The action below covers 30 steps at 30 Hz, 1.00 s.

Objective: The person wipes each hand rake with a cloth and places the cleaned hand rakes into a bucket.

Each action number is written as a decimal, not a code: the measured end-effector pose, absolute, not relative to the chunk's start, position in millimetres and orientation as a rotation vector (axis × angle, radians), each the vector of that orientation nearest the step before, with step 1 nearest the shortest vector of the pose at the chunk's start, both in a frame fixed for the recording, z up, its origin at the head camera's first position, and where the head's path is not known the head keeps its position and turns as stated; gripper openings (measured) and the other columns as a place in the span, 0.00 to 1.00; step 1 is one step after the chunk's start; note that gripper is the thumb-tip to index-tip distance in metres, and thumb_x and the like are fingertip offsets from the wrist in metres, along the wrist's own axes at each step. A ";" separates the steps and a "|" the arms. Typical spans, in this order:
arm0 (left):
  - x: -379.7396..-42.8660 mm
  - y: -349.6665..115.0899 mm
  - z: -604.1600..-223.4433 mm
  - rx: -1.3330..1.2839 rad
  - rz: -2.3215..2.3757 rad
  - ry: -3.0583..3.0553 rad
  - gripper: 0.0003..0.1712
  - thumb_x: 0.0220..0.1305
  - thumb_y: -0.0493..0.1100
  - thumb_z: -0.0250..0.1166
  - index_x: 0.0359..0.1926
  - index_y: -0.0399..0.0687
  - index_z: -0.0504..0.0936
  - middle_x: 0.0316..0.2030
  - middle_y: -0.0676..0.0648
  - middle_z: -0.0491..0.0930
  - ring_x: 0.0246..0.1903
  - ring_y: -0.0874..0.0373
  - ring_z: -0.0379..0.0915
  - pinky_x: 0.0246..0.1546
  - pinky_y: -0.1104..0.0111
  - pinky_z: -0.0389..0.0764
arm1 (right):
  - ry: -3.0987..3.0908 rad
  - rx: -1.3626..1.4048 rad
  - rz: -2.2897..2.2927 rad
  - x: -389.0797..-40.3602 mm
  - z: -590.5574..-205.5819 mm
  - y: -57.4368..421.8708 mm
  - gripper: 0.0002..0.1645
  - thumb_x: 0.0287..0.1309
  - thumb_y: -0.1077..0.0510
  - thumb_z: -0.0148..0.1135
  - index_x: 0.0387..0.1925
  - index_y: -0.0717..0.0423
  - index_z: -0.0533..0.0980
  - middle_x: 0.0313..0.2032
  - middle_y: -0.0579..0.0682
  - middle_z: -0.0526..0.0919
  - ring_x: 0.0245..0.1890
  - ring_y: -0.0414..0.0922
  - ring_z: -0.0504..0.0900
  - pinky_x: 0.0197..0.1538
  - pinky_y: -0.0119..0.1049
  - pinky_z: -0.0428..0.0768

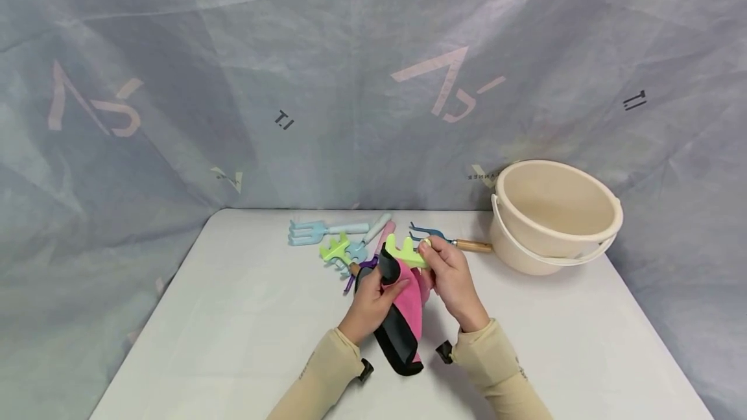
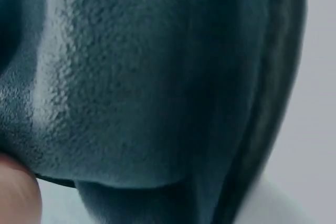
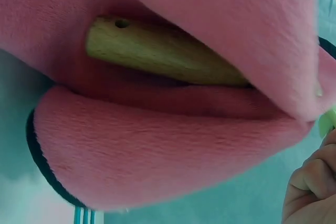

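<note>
A cloth (image 1: 411,303), pink and plush on one face, dark grey on the other with black edging, is gripped by my left hand (image 1: 367,306), thumb on the pink side. My right hand (image 1: 456,280) pinches the lime-green head of a small garden rake (image 1: 408,255) at the cloth's upper edge. In the right wrist view a wooden handle (image 3: 163,53) lies in a fold of the pink cloth, pointing towards the green head. The dark face of the cloth (image 2: 131,87) fills most of the left wrist view, a fingertip (image 2: 16,192) at its edge.
Behind the hands lie a second lime-green tool (image 1: 336,248), a light-blue fork (image 1: 309,233), and pink, purple and pale-handled tools, partly overlapping. A dark-blue fork with a wooden handle (image 1: 474,246) lies beside two nested cream buckets (image 1: 525,258) at the back right.
</note>
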<state>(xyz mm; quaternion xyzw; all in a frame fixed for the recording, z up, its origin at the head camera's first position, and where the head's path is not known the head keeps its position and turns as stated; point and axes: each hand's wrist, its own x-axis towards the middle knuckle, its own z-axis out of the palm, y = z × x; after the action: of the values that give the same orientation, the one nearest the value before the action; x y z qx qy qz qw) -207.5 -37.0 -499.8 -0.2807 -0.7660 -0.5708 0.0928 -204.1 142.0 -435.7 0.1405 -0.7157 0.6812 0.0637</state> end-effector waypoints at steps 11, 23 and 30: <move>-208.2 -33.5 -507.4 -0.826 -1.508 -2.388 0.10 0.76 0.43 0.63 0.39 0.43 0.73 0.28 0.53 0.68 0.32 0.62 0.68 0.37 0.70 0.71 | -2.184 0.473 1.949 -205.8 -435.6 146.9 0.22 0.80 0.57 0.49 0.28 0.66 0.70 0.11 0.56 0.68 0.09 0.44 0.64 0.13 0.35 0.65; -211.6 -36.4 -519.2 -1.030 -1.482 -2.449 0.19 0.79 0.44 0.58 0.64 0.41 0.69 0.49 0.44 0.79 0.51 0.59 0.75 0.57 0.63 0.79 | -1.978 0.325 2.114 -205.5 -427.2 157.9 0.22 0.81 0.58 0.46 0.31 0.71 0.69 0.09 0.46 0.66 0.09 0.38 0.63 0.11 0.34 0.59; -215.8 -35.6 -519.7 -0.959 -1.557 -2.456 0.20 0.78 0.49 0.60 0.63 0.49 0.72 0.52 0.48 0.82 0.53 0.61 0.77 0.57 0.65 0.80 | -1.958 0.262 2.154 -207.8 -429.0 161.9 0.20 0.81 0.56 0.46 0.31 0.63 0.70 0.10 0.46 0.66 0.10 0.38 0.63 0.12 0.33 0.59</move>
<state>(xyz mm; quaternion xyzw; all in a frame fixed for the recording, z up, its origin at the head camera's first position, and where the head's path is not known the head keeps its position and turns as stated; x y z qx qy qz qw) -215.8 -35.6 -519.7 -0.3131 -0.8014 -0.5080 0.0398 -207.8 161.9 -429.0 0.0892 -0.6658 0.7327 0.1092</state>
